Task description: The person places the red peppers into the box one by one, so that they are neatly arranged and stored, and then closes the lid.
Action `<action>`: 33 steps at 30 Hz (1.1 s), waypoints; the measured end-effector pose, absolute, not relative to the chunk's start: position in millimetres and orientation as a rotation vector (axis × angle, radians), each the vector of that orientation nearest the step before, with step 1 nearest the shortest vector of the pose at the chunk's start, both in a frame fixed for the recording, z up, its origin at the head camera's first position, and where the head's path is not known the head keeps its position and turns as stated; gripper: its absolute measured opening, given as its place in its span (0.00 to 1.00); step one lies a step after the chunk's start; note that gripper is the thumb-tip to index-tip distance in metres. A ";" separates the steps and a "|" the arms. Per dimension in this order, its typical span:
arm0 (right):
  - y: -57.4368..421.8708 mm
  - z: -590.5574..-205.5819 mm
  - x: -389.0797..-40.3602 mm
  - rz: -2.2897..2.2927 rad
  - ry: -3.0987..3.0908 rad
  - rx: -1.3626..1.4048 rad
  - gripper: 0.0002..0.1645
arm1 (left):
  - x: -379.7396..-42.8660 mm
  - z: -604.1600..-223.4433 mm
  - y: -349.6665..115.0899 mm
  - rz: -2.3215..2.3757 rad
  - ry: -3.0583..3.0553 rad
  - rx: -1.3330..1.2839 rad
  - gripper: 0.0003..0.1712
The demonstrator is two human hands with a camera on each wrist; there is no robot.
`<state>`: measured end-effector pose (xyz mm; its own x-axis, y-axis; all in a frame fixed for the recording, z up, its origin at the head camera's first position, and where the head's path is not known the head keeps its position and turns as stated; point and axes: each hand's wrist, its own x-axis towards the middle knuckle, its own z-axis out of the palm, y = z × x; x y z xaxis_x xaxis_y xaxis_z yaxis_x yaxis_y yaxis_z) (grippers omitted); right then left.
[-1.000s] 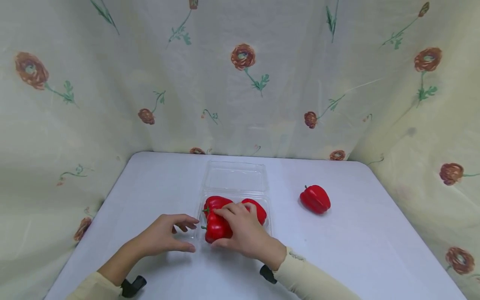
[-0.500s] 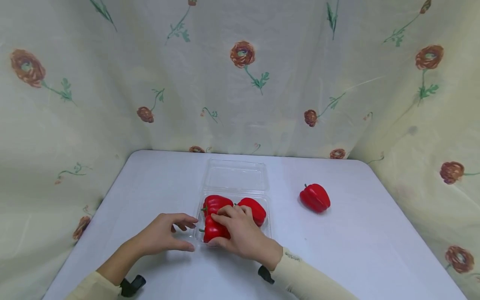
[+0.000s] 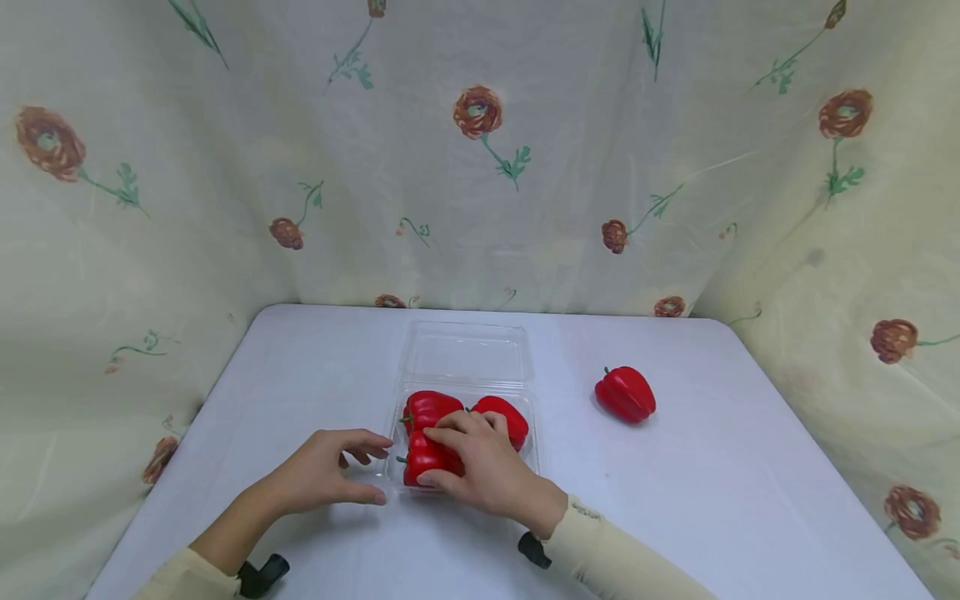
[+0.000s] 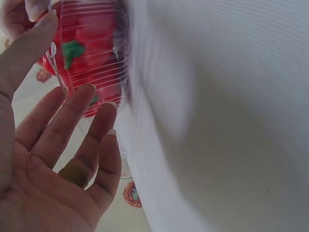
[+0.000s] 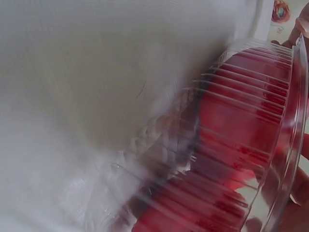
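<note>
A clear plastic clamshell container (image 3: 535,446) lies at the middle of the table, its lid (image 3: 467,352) folded back away from me. My right hand (image 3: 491,471) grips a red bell pepper (image 3: 423,460) in the container's near left part, thumb on the near side and fingers over the top. Behind it sits another red bell pepper (image 3: 431,408), and a third red bell pepper (image 3: 506,417) is to the right, partly covered by the hand. My left hand (image 3: 330,471) hovers at the container's left side, fingers spread and holding nothing. In the left wrist view its fingertips are right at the ribbed wall (image 4: 94,77).
One more red bell pepper (image 3: 626,394) lies on the white table (image 3: 675,500), to the right of the container. A flowered curtain (image 3: 562,167) hangs behind the table and along both sides.
My right hand has lowered its bell pepper into the near left part of the container, uncovering more of the right-hand pepper. The left hand has stayed in place.
</note>
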<state>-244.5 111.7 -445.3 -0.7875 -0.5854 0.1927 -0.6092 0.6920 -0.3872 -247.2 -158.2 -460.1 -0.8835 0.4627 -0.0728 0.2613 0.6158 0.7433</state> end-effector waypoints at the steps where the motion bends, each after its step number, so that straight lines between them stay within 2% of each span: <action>1: 112.6 -445.2 -244.4 0.684 -2.842 0.995 0.41 | -246.9 -459.8 -157.9 1.127 2.585 0.593 0.37; 7: 118.8 -443.1 -245.4 0.731 -2.814 0.961 0.38 | -246.5 -459.3 -156.4 1.125 2.580 0.601 0.37; 15: 135.1 -436.4 -254.2 0.774 -2.684 0.908 0.29 | -246.7 -458.5 -155.8 1.125 2.582 0.568 0.37; 33: 191.2 -427.5 -273.2 0.715 -2.695 0.686 0.31 | -245.8 -458.7 -152.9 1.118 2.596 0.538 0.38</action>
<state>-273.2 191.2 -427.5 -0.8516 -0.3740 0.3673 -0.5069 0.7660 -0.3954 -245.8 -152.9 -458.7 -0.8965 0.4332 -0.0928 0.2303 0.6346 0.7377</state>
